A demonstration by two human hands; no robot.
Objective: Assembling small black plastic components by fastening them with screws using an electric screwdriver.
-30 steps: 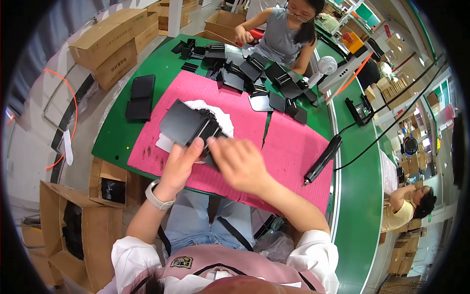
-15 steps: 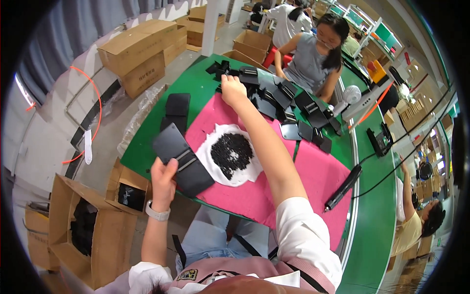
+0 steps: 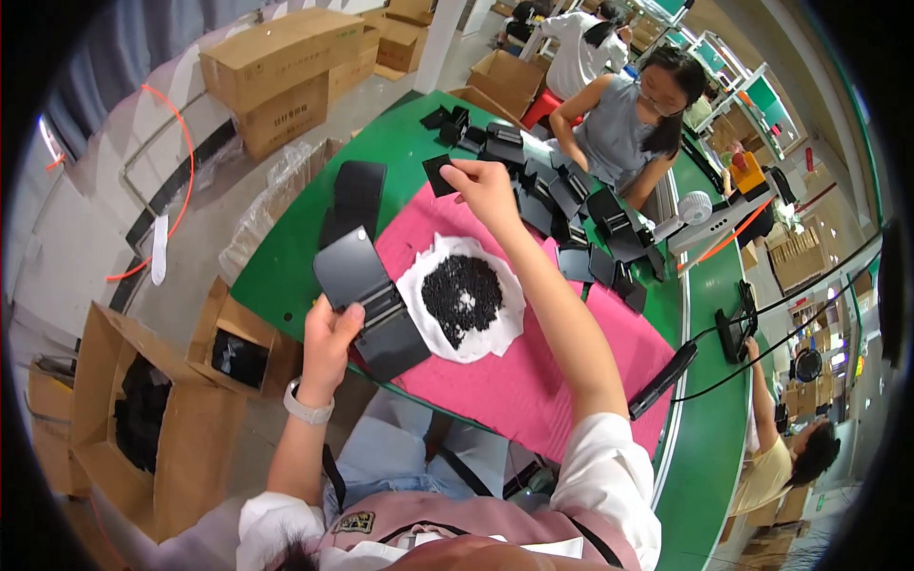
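the left hand (image 3: 330,335) is clamped on a black hinged panel (image 3: 396,346) over the worktop's (image 3: 286,278) near left edge. the right hand (image 3: 486,194) pinches a small black plate (image 3: 437,176) at the pink mat's (image 3: 609,354) far left corner. a white cloth (image 3: 510,309) with black bits (image 3: 455,287) lies on the mat, just right of the panel.

A second ago both your hands had the black hinged piece (image 3: 379,306) over the white cloth (image 3: 511,303); now your left hand (image 3: 329,344) holds it left of the cloth, uncovering the black bits (image 3: 446,285) there. Your right hand (image 3: 484,190), since reaching the parts (image 3: 502,143) beyond the cloth, now pinches a small black plate (image 3: 437,177) on that far side.
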